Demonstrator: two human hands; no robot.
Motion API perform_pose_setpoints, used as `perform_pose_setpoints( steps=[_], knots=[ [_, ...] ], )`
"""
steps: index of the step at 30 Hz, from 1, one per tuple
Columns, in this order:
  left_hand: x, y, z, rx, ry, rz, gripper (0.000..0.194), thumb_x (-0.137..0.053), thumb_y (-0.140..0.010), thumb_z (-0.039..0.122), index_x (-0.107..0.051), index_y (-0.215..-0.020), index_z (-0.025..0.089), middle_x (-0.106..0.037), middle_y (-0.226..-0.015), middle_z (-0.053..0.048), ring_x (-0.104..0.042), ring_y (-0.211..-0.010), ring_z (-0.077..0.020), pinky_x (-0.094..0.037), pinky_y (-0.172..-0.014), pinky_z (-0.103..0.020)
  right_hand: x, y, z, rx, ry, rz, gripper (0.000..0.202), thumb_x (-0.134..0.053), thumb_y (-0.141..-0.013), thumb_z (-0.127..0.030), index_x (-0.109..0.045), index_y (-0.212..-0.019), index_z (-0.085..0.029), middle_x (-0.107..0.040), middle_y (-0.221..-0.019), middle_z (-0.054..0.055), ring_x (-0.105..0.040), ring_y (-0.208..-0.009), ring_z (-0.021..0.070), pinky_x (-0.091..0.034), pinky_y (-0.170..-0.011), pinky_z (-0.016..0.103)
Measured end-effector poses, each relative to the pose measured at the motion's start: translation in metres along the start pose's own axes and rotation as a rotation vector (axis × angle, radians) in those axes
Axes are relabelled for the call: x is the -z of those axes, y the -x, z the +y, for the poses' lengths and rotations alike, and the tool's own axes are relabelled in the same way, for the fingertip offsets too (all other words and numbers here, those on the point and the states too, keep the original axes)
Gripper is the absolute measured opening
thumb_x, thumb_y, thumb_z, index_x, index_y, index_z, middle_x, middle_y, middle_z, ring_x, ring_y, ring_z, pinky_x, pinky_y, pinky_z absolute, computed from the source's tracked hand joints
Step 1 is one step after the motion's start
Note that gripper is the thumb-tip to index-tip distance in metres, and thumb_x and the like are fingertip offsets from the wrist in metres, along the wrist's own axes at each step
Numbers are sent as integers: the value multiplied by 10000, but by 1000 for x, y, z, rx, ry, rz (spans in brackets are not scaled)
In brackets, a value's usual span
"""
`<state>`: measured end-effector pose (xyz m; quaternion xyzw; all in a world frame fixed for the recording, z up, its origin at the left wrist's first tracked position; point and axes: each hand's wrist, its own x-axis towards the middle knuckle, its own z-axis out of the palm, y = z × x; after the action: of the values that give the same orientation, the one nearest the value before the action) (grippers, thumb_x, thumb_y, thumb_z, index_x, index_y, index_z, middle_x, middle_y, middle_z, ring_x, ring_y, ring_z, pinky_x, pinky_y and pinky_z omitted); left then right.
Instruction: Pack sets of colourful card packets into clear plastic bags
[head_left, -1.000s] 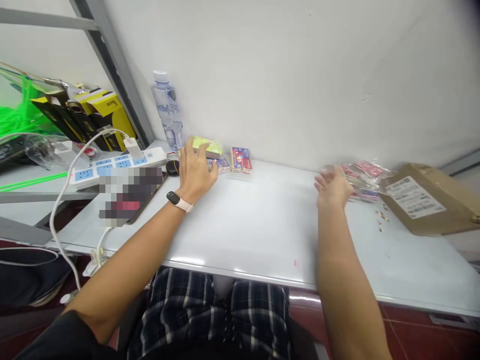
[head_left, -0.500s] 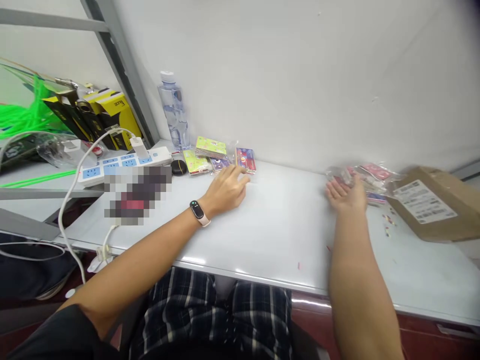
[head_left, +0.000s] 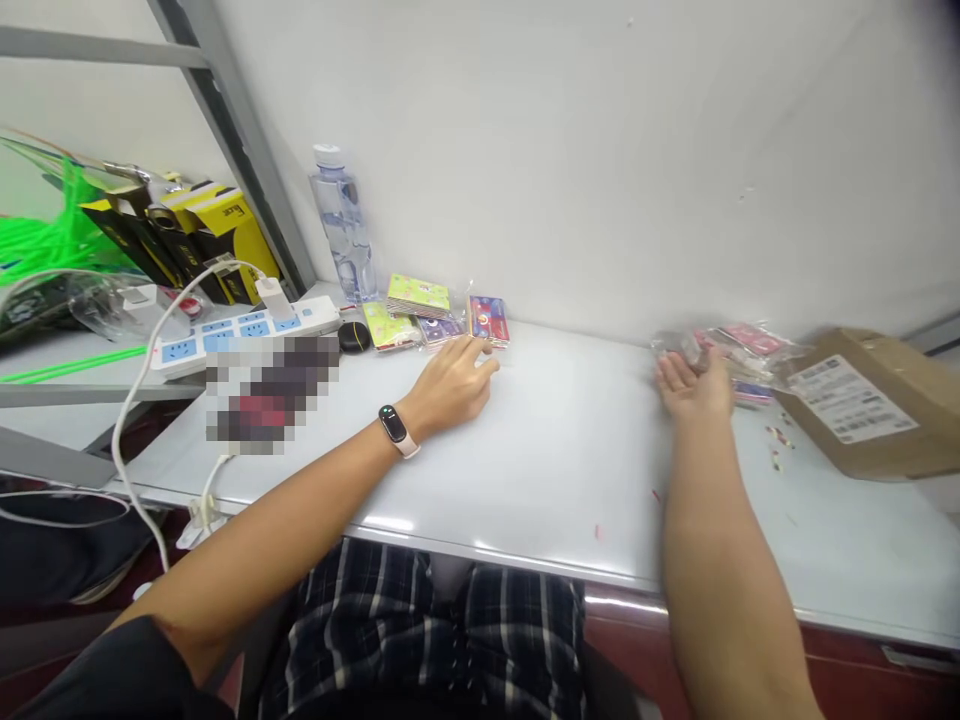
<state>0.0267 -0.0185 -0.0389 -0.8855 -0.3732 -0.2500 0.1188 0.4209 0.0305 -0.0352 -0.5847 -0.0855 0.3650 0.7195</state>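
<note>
My left hand (head_left: pixel 456 380) rests on the white table (head_left: pixel 555 450), fingers apart with nothing in them, just in front of wrapped card packs. Among these are a green pack (head_left: pixel 418 294) lying on top of others and a red and blue pack (head_left: pixel 488 320). Over on the right, my right hand (head_left: pixel 694 385) is turned partly palm up with its fingers spread. It touches or lies right beside a heap of pink packs (head_left: pixel 752 339) in clear plastic; the exact contact is blurred.
A cardboard box (head_left: pixel 870 400) lies at the far right beside small scraps. Leftward are a water bottle (head_left: pixel 343 225), a black mouse (head_left: pixel 354 337), a power strip (head_left: pixel 247 335) with white cables and yellow-black boxes (head_left: pixel 240 235). A wall stands behind.
The view has shifted slightly. My right hand has barely moved at the pink packs, and my left hand stays in place on the table.
</note>
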Motion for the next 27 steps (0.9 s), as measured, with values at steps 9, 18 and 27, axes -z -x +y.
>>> perform_pose_setpoints(
  steps=[9, 18, 27],
  knots=[
    [-2, 1, -2, 16, 37, 6, 223, -534, -986, 138, -699, -1136, 147, -649, -1302, -174, -615, -1194, -324, -519, -1045, -489, -10, 10, 1, 93, -29, 46, 86, -589, -1000, -277, -567, -925, -242, -715, -869, -7, -708, -686, 101, -564, -567, 181],
    [2, -1, -7, 111, 185, 31, 335, -553, -1009, 255, -610, -1322, 148, -666, -1266, -177, -634, -1190, -343, -524, -1058, -533, -29, 52, 8, 194, 47, -345, 70, -630, -914, -261, -650, -864, -216, -762, -773, 31, -661, -535, 112, -539, -522, 202],
    [2, -1, -12, 280, 560, 149, 555, -602, -1019, 447, -461, -1493, 194, -671, -1327, -152, -657, -1230, -300, -526, -1094, -498, -53, 109, 39, 108, 202, -892, 335, -885, -731, -472, -642, -785, -248, -753, -751, 18, -776, -851, 247, -571, -643, 311]
  ],
)
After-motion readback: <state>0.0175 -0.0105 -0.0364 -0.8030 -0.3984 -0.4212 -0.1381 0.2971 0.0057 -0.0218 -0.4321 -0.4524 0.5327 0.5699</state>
